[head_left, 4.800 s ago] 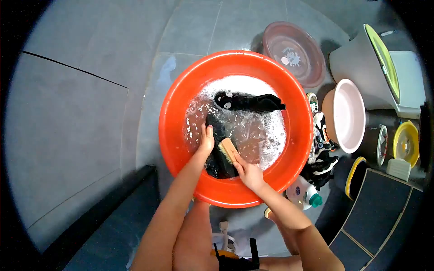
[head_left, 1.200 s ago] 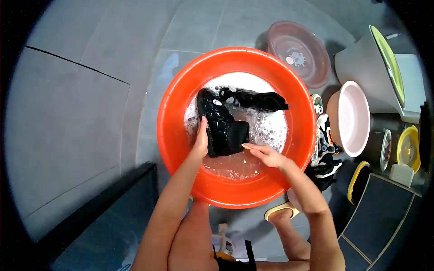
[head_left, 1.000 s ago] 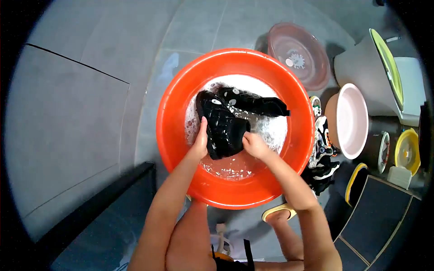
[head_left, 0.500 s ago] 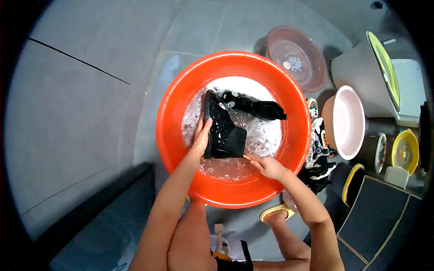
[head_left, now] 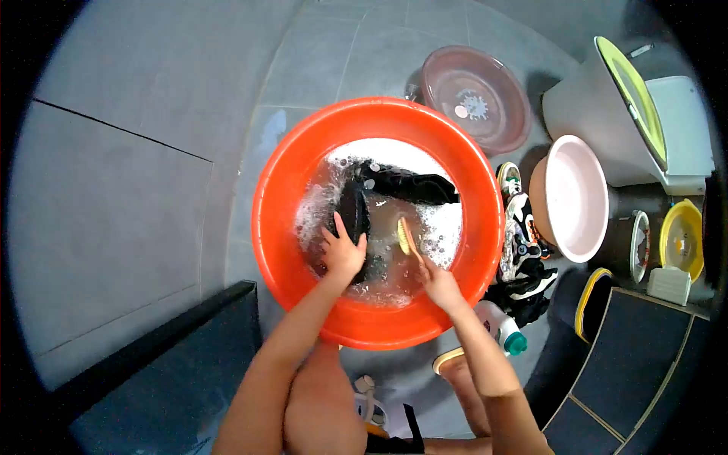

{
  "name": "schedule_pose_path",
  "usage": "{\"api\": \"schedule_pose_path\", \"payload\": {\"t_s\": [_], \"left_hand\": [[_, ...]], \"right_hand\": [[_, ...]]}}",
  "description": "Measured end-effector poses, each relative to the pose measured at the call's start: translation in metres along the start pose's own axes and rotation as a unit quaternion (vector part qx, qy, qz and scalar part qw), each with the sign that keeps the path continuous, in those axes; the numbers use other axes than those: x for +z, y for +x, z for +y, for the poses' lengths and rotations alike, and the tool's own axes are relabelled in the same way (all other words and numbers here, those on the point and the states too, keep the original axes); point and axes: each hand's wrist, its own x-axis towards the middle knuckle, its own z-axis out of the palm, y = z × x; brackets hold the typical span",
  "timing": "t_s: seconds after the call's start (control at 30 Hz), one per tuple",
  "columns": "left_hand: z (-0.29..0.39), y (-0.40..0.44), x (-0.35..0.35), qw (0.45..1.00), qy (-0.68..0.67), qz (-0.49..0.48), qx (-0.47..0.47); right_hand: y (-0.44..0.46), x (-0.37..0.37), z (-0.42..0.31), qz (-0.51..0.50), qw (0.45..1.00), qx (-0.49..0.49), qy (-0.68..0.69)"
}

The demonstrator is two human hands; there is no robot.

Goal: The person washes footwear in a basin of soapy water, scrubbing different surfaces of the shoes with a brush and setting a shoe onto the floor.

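Note:
In the large red basin [head_left: 277, 163], soapy water surrounds two black boots. My left hand [head_left: 343, 254] lies with fingers spread on the nearer boot [head_left: 351, 211], which is partly under the water with its dark sole side turned up. The other boot [head_left: 413, 184] floats on its side among the foam at the back. My right hand [head_left: 440, 284] grips the wooden handle of a scrub brush [head_left: 406, 236], its pale bristles facing left just right of the nearer boot, apart from it.
Behind the basin stands a translucent brownish tub [head_left: 500, 114]. Along the right are several dirty shoes [head_left: 519, 227], a pink basin [head_left: 578, 201], a white bottle with a green cap [head_left: 514, 343], a lidded bin [head_left: 584, 114] and a yellow bowl [head_left: 681, 246].
The nearer boot has gone from lying raised on its side to lower in the water, turned over. My left hand now presses on it from above. The brush has come into sight.

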Motion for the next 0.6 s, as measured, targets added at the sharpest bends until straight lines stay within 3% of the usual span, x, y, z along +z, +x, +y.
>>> {"api": "schedule_pose_path", "payload": {"t_s": [0.1, 0.13, 0.23, 0.27, 0.3, 0.33, 0.4, 0.43, 0.47, 0.5, 0.6], "left_hand": [[0.001, -0.007, 0.007, 1.0, 0.011, 0.021, 0.015], [-0.003, -0.005, 0.012, 0.999, 0.013, 0.039, 0.025], [-0.002, -0.004, 0.014, 0.996, 0.036, 0.067, 0.035], [-0.002, -0.004, 0.016, 0.996, 0.041, 0.072, 0.037], [-0.002, -0.003, 0.018, 0.995, 0.045, 0.077, 0.039], [-0.004, -0.001, 0.017, 0.999, 0.013, 0.036, 0.033], [-0.012, 0.005, 0.02, 0.997, -0.016, 0.052, 0.061], [-0.016, 0.004, 0.021, 0.995, -0.029, 0.058, 0.075], [-0.023, 0.007, 0.021, 0.994, -0.059, 0.035, 0.091], [-0.03, 0.009, 0.022, 0.983, -0.092, 0.076, 0.139], [-0.064, 0.027, 0.045, 0.958, -0.227, 0.02, 0.177]], "right_hand": [[0.029, 0.031, -0.01, -0.016, 0.999, 0.006, -0.049], [0.052, 0.073, 0.029, 0.018, 0.998, -0.008, -0.052], [0.078, 0.085, 0.0, 0.13, 0.986, -0.029, -0.099], [0.083, 0.074, -0.015, 0.061, 0.994, 0.059, -0.068], [0.094, 0.077, -0.014, 0.074, 0.994, 0.041, -0.069], [0.105, 0.082, -0.012, 0.088, 0.993, 0.022, -0.071], [0.114, 0.091, -0.012, 0.093, 0.994, -0.006, -0.065], [0.117, 0.104, -0.012, 0.166, 0.981, -0.099, 0.006], [0.108, 0.114, -0.012, 0.144, 0.982, -0.123, -0.002], [0.092, 0.113, -0.027, 0.123, 0.981, -0.147, -0.009], [0.039, 0.098, -0.073, 0.074, 0.995, -0.064, 0.021]]}}
